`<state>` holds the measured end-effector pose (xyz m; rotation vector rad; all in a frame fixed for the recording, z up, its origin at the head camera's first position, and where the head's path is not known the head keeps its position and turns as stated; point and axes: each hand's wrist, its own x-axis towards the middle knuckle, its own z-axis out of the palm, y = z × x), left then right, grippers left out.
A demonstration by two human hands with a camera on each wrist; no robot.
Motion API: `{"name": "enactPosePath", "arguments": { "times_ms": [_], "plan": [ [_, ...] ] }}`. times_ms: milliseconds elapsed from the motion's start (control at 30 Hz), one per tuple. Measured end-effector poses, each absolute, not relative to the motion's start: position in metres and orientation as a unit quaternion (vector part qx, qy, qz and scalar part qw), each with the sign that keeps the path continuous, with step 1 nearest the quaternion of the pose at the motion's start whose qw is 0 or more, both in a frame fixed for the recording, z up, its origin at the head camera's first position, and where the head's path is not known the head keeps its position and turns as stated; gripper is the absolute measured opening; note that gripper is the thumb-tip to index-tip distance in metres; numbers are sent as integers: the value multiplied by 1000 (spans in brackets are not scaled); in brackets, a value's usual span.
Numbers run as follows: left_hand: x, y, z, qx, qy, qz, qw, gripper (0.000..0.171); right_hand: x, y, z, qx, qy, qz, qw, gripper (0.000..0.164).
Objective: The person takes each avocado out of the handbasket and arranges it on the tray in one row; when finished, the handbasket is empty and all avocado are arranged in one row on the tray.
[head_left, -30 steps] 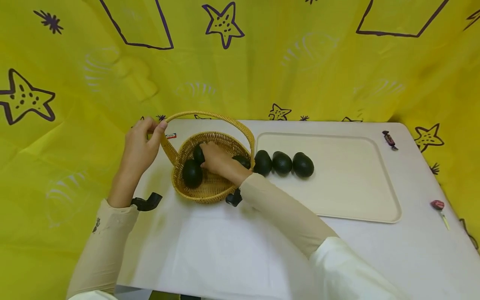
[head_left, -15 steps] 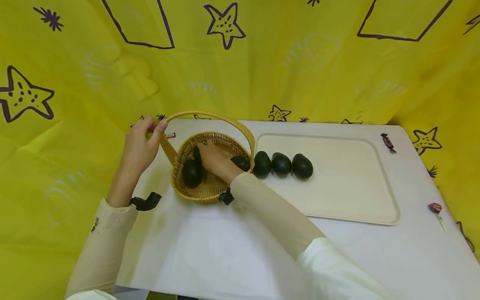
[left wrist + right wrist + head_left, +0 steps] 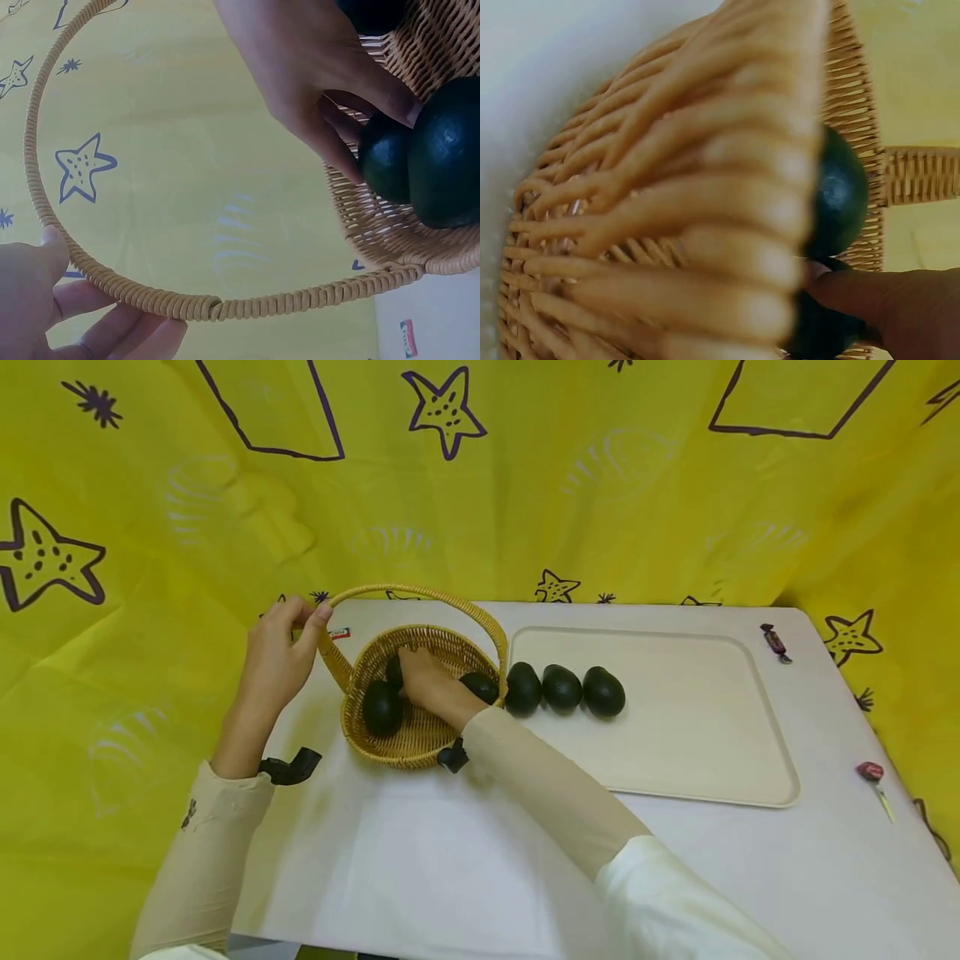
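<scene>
My left hand (image 3: 279, 652) holds the wicker basket's arched handle (image 3: 255, 306) between thumb and fingers. Inside the basket (image 3: 408, 760), my right hand (image 3: 435, 683) has its thumb and fingers around a dark green avocado (image 3: 384, 161), partly hidden by the hand in the head view. Touching it is a larger-looking avocado (image 3: 382, 708) on the basket's left side. A third avocado (image 3: 478, 687) lies at the basket's right, beside my right wrist. The right wrist view is largely filled by the blurred basket wall (image 3: 705, 202).
Right of the basket is a beige tray (image 3: 705, 718) bearing an avocado (image 3: 523, 689), another avocado (image 3: 561, 687) and a third avocado (image 3: 603, 692) in a row. A wrapped candy (image 3: 776, 643) and a lollipop (image 3: 872, 772) lie near the table's right edge. Yellow cloth hangs behind.
My right forearm has shifted slightly left and the hand has settled around the avocado, which stays in the basket. The left hand remains on the handle.
</scene>
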<state>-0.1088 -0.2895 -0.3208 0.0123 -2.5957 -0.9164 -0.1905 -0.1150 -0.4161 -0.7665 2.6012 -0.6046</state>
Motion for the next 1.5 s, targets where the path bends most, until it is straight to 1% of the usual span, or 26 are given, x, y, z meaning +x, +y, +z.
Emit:
{"name": "enactPosePath", "arguments": {
  "times_ms": [400,633,933,1233,1500],
  "plan": [
    [-108,-291,-321,7,-928,-320,192,46,-193,-116,-416,-289,919,-208,171,62],
    [-110,-289,-320,1,-926,-320,198,43,-195,-115,-416,-284,917,-215,178,70],
    [-111,-290,-320,0,-925,-326,196,44,-200,-110,-420,-275,904,-252,208,78],
    [-108,-289,-321,-4,-925,-327,193,42,-200,-95,-420,-283,888,-291,214,75],
    [-110,-291,-321,-5,-923,-329,199,42,-195,-79,-407,-288,885,-311,194,77]
  ]
}}
